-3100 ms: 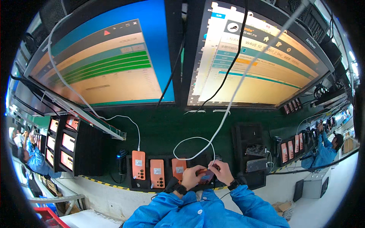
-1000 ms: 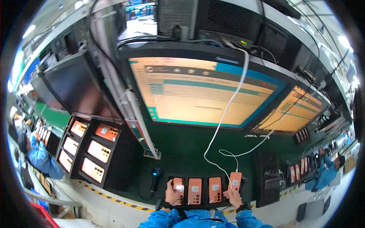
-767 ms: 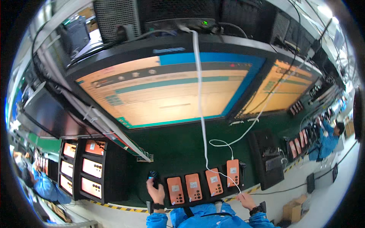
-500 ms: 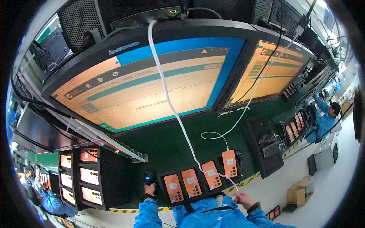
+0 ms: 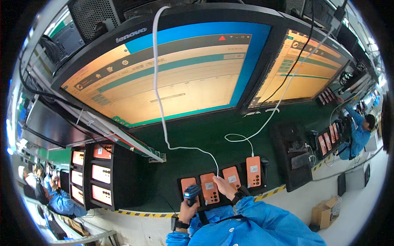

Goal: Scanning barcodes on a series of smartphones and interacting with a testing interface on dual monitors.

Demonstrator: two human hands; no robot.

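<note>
My left hand [image 5: 188, 211] is closed around a dark handheld barcode scanner [image 5: 191, 194], raised over the leftmost orange phone [image 5: 188, 183] and hiding its lower part. My right hand [image 5: 225, 187] pinches the end of a white cable [image 5: 165, 123] at the upper edge of the second phone [image 5: 209, 188]. Whether its plug sits in the phone cannot be told. Partly behind that hand lies the third phone [image 5: 232, 178]. To the right, the fourth phone [image 5: 253, 169] has another white cable [image 5: 262, 127] running from its top. All lie backs up, with white labels.
Two monitors [image 5: 164, 78] stand behind the green bench [image 5: 197, 135]. At left, a black rack [image 5: 86, 172] holds several orange phones. A black tray [image 5: 287, 164] lies at right, with a black handheld device [image 5: 264, 168] nearer. Another person [image 5: 357, 135] sits farther right; a cardboard box [image 5: 324, 211] is on the floor.
My left hand has brought the scanner up and right, over the leftmost phone. My right hand has moved left with the cable end, from beside the fourth phone to the second phone's top.
</note>
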